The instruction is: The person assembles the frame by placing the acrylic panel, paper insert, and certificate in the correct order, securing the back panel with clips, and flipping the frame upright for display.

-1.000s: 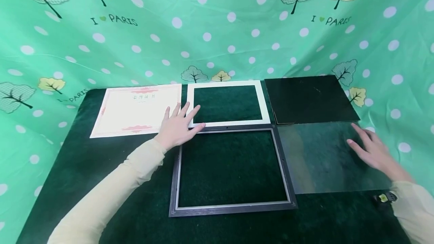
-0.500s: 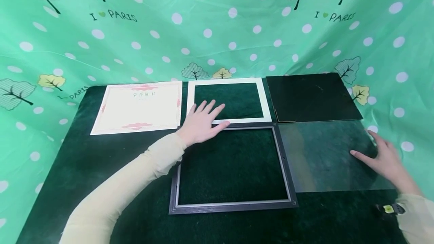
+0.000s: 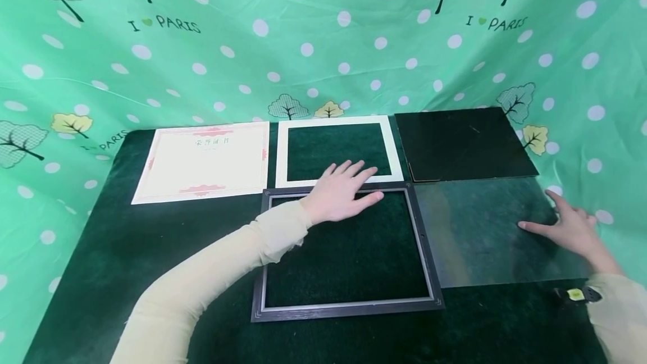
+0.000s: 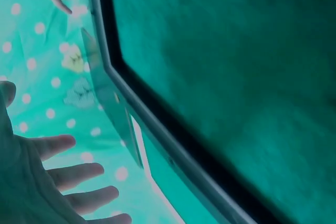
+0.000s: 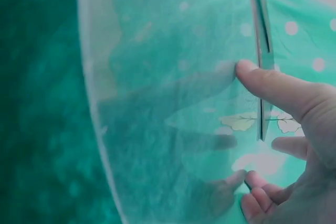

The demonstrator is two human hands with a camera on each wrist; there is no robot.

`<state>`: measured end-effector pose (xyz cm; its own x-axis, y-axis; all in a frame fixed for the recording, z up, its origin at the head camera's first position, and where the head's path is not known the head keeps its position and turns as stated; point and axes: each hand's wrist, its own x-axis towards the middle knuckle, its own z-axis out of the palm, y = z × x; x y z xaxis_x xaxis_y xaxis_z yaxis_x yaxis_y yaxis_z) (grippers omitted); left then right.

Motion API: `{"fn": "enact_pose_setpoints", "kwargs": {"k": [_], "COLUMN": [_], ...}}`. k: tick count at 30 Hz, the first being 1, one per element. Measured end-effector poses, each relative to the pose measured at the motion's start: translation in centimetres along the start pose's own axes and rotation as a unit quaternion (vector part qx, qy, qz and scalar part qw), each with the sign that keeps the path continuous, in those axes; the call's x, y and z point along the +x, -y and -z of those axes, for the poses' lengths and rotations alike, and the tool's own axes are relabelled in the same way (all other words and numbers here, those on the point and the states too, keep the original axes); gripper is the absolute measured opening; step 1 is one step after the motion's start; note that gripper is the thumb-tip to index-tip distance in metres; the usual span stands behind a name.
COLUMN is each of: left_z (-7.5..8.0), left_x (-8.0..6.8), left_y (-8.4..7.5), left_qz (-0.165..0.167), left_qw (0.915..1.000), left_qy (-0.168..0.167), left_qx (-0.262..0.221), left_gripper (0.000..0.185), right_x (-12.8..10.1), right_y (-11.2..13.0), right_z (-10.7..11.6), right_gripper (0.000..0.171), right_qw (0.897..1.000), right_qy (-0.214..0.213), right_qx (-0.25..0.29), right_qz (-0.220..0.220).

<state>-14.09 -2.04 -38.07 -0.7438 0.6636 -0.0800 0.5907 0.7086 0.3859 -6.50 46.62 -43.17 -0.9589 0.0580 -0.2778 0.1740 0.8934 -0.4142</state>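
Two hands [image 3: 346, 192], glass sheet [image 3: 485, 229] flat.

The clear sheet [image 3: 497, 235], a transparent, glossy rectangle, lies flat on the dark green cloth at about 3 o'clock, just beside the dark picture frame [image 3: 346, 251]; its right edge is pinched between thumb and fingers. The frame, black with a silver inner lip and empty in the middle, lies flat at the centre, with spread fingers over its 12 o'clock rail.
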Motion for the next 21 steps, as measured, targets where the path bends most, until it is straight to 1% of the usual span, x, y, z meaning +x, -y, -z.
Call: {"fn": "enact_pose_setpoints", "kwargs": {"k": [7,10,14,17,19,21], "left_z": [-0.8,-1.4,-2.0,-2.7,-3.3,-4.0], "left_x": [1.3,1.7,2.3,2.8,3.0,3.2], "left_y": [-2.9,-3.8,-4.7,-5.5,-6.1,-6.6], "left_qz": [-0.031,-0.044,-0.057,-0.061,-0.063,-0.064], "left_qw": [0.9981,0.9958,0.9911,0.9865,0.9833,0.9821], "left_qy": [0.022,0.027,0.031,0.043,0.052,0.059], "left_qx": [-0.049,-0.076,-0.116,-0.146,-0.163,-0.167], "left_gripper": [0.063,0.060,0.056,0.054,0.053,0.053], "right_x": [-0.1,-0.3,-0.3,-0.2,0.2,0.6], "right_y": [0.4,0.4,0.3,-0.3,-1.4,-2.7], "right_z": [0.2,0.4,0.6,0.6,0.3,0.0], "right_gripper": [0.102,0.099,0.096,0.094,0.091,0.088], "right_qw": [0.999,0.997,0.993,0.990,0.991,0.992], "right_qy": [0.018,0.031,0.034,0.016,-0.009,-0.035], "right_qx": [0.040,0.069,0.113,0.136,0.129,0.113], "right_qz": [-0.023,-0.030,-0.029,-0.034,-0.043,-0.039]}}
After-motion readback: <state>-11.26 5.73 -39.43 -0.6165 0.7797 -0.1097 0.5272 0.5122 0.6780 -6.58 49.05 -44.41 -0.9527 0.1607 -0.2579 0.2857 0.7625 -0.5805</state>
